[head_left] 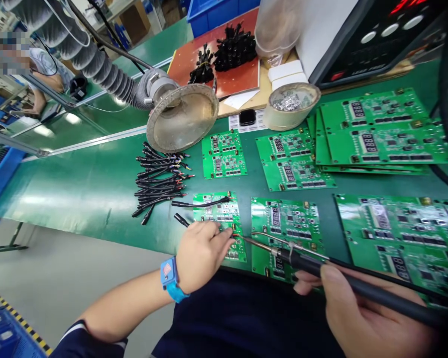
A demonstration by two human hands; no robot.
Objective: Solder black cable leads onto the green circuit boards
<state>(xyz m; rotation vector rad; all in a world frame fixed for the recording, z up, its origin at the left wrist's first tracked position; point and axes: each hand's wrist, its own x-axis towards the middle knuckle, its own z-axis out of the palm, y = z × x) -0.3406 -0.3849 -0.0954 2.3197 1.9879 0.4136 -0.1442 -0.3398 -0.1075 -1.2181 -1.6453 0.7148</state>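
- Location: the board lies on the surface, at 6 o'clock from the view's centre; the cable pile sits at its 10 o'clock, the hood at its 11 o'clock.
- Left hand: fingers drawn together, pinching the held cable near its wire end; the exact grip is partly hidden.
- Right hand: fingers wrapped around the iron, which points in from 4 o'clock with the feed tube alongside. Whether its tip touches the wire cannot be told.
- Burn: the tip is just beside the left fingertips; a slip could scorch skin or insulation.
- Misalignment: slack left fingers may let the wire spring off its pad.
- Bridging: excess solder or a wandering tip could short adjacent pads.
- Snag: the left hand could tug the upper cable, at the board's 12 o'clock.
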